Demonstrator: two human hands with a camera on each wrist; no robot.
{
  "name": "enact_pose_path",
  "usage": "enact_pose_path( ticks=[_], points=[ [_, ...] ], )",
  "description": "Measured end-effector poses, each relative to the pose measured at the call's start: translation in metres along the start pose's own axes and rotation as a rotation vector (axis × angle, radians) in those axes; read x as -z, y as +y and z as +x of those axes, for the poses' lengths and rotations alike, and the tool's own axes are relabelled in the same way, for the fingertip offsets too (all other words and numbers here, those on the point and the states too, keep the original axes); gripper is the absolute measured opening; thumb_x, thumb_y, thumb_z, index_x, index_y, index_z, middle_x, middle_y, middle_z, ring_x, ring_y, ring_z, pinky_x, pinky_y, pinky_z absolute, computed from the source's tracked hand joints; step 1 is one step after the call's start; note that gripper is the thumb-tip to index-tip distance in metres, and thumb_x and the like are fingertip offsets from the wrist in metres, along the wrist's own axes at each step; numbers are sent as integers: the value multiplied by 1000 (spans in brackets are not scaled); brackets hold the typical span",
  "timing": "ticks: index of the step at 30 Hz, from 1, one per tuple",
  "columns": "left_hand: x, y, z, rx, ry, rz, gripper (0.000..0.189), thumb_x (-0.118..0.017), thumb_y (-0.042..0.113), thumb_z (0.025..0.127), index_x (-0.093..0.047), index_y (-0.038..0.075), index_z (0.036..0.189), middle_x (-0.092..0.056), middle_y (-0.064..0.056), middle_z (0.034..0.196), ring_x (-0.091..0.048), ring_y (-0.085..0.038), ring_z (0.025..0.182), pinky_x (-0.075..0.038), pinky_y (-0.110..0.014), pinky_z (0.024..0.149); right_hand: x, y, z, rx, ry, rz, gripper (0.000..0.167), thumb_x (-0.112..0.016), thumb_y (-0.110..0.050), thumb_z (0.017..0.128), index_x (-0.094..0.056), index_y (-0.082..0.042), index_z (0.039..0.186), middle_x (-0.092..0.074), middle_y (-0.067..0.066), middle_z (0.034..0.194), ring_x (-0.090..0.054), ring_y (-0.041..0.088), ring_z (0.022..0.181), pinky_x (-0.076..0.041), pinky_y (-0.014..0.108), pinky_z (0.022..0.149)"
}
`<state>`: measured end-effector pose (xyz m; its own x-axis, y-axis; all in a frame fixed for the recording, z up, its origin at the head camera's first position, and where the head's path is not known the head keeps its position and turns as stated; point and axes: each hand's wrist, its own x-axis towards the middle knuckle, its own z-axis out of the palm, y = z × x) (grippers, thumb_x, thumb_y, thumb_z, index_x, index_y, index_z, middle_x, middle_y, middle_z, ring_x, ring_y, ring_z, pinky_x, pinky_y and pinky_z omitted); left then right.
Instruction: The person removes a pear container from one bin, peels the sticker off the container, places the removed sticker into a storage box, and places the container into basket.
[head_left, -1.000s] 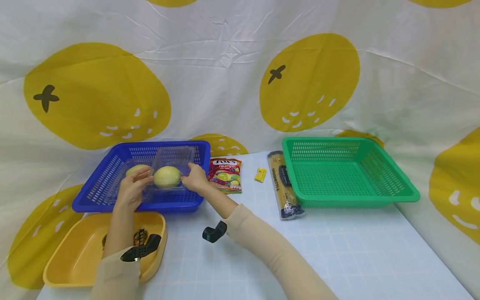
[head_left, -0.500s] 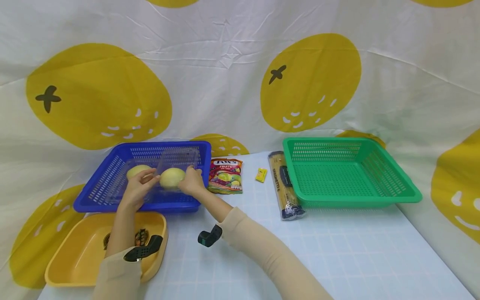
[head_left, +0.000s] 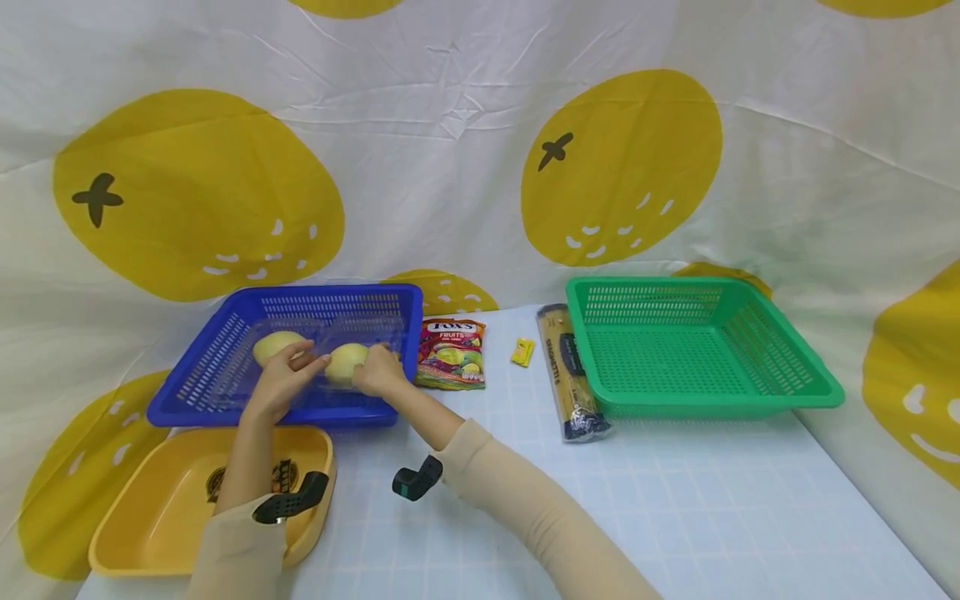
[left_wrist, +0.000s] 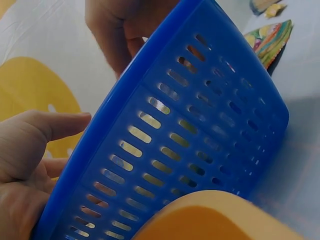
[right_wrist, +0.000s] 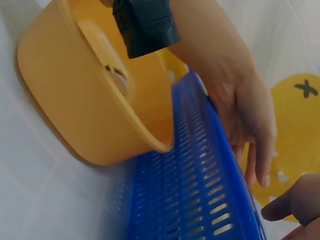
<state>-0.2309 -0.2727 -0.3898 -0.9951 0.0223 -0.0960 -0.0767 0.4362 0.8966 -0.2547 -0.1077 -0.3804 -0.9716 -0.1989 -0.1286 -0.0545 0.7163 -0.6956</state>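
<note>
Inside the blue basket (head_left: 161, 414) lies a clear plastic clamshell container (head_left: 307, 323), spread with its two halves side by side. One pale yellow-green round fruit (head_left: 277, 343) sits in the left half, another round fruit (head_left: 345, 364) by the right half. My left hand (head_left: 283, 382) reaches over the front rim between them, fingers loosely bent, fingertips right at the right fruit's edge. Beside that fruit's right side, my right hand (head_left: 381, 372) pinches the container's right edge, its fingertips partly hidden. Both hands show above the rim in the left wrist view.
A yellow tub (head_left: 168, 500) stands in front of the blue basket. To the right lie a red Fox's candy bag (head_left: 452, 354), a small yellow packet (head_left: 522, 352) and a spaghetti pack (head_left: 566, 371). A green basket (head_left: 705, 400) stands at the far right.
The container's right half has tilted down and rightward from its raised position. The right fruit has shifted right and slightly nearer, and my left hand has followed it right.
</note>
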Motion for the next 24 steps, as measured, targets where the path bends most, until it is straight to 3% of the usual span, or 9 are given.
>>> enact_pose_path(
  ticks=[6, 9, 12, 16, 18, 19, 23, 24],
  points=[
    [-2, 2, -1, -1, -1, 6, 81, -54, 38, 94, -10, -2, 149, -18, -34, 147, -19, -46, 137, -22, -59, 107, -1, 4, -1, 28, 20, 101, 54, -52, -21, 92, -43, 15, 131, -64, 21, 103, -58, 31, 104, -48, 38, 88],
    [-4, 2, -2, -21, 48, -6, 78, -53, 38, 95, -14, -2, 149, -21, -34, 147, -22, -45, 136, -24, -59, 107, 1, 6, -2, 39, 50, 187, 54, -55, -20, 90, -44, 12, 132, -59, 20, 121, -54, 30, 115, -47, 36, 94],
    [-5, 2, -4, -51, 116, -22, 75, -53, 40, 95, -19, -1, 148, -25, -31, 147, -25, -44, 135, -26, -58, 106, 4, 7, -4, 37, 68, 304, 61, -59, -20, 88, -38, 8, 139, -43, 18, 141, -40, 30, 131, -39, 37, 104],
    [-8, 2, -4, -98, 195, -44, 72, -53, 40, 94, -25, -1, 146, -30, -28, 146, -29, -43, 134, -29, -56, 106, 7, 11, -9, 59, 79, 383, 65, -61, -24, 89, -35, 2, 142, -41, 14, 144, -38, 27, 132, -39, 37, 104],
    [-10, 1, -4, -128, 230, -45, 70, -54, 39, 94, -28, -2, 145, -34, -27, 144, -32, -41, 133, -31, -54, 105, 10, 15, -12, 110, 84, 397, 65, -61, -24, 89, -35, 2, 142, -56, 17, 127, -58, 24, 110, -50, 34, 87],
    [-11, 0, -4, -146, 248, -51, 69, -54, 38, 94, -30, -2, 144, -35, -27, 143, -33, -41, 132, -31, -53, 105, 11, 19, -13, 141, 83, 400, 65, -61, -24, 90, -34, 2, 143, -57, 17, 126, -59, 25, 107, -51, 32, 85],
    [-20, 2, -5, -224, 317, -11, 61, -58, 29, 93, -37, -1, 142, -41, -26, 140, -38, -38, 130, -34, -50, 104, 25, 38, -20, 307, 51, 414, 62, -56, -22, 93, -31, 6, 143, -54, 22, 127, -62, 32, 102, -53, 33, 82],
    [-22, 2, -5, -245, 333, 6, 59, -60, 28, 93, -39, 0, 141, -43, -25, 139, -39, -37, 130, -35, -50, 103, 30, 45, -22, 350, 44, 388, 62, -55, -22, 94, -30, 7, 143, -45, 22, 138, -55, 34, 115, -50, 35, 90]
  ],
)
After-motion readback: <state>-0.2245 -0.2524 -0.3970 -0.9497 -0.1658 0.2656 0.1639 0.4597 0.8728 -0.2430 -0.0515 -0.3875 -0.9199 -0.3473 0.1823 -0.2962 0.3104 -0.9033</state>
